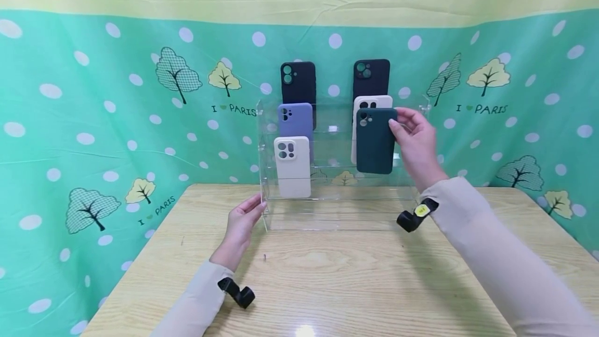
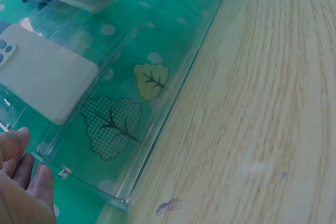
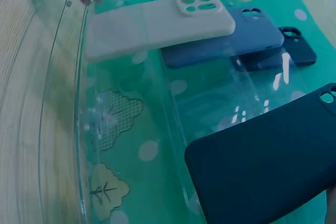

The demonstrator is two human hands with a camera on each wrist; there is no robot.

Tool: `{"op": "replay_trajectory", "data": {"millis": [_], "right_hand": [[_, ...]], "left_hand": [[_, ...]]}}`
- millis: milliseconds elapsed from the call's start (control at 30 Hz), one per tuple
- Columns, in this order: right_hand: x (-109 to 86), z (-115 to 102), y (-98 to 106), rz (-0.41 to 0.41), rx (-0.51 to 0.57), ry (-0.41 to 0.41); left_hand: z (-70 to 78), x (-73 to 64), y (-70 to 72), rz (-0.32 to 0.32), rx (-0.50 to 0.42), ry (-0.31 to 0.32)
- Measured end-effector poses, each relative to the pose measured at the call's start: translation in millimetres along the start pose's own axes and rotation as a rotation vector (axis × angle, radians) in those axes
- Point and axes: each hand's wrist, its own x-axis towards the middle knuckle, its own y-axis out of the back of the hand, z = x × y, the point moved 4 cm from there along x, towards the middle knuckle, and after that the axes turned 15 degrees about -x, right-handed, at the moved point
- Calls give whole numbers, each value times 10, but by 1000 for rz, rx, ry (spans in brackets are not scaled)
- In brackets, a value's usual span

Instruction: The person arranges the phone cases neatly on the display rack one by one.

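My right hand [image 1: 418, 142] pinches a dark green phone case [image 1: 376, 142] by its right edge, upright before the right column of a clear acrylic display stand [image 1: 346, 221]. Partly hidden behind that case is a white phone case [image 1: 373, 102], with a black phone case [image 1: 371, 77] at the back. At the stand's lower left side, my left hand [image 1: 241, 225] grips the side panel between thumb and fingers. The left column holds a white phone case [image 1: 294, 183] in front, a purple phone case [image 1: 296, 120] behind it, and a black phone case [image 1: 298, 81] rearmost.
The stand rests on a light wooden table [image 1: 323, 280]. A green dotted cloth [image 1: 117, 134] printed with trees hangs behind and around it. Each wrist wears a black camera mount, the right one [image 1: 414, 216] close to the stand's lower right corner.
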Motion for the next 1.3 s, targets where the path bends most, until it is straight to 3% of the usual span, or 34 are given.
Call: {"op": "replay_trajectory", "data": {"millis": [133,367,633,800,1067,1300], "right_hand": [[-17,106,-40,-2,-64,-12],[-110,263,-68,19,-206,-67],[-209,361,5,101,-313,-128],[-241,423,33,130,-256,-205],[-260,517,57,78,-202,-275],[-222,571,86,46,-151,-283]], "left_hand": [[-4,-12,-2,-7,3,-14],[17,-70,-6,-73,-44,-86],[6,-29,-5,-3,10,-16],[10,-23,-5,5,7,-6],[-19,13,18,3,-8,-14],[-19,18,17,11,-6,-18]]}}
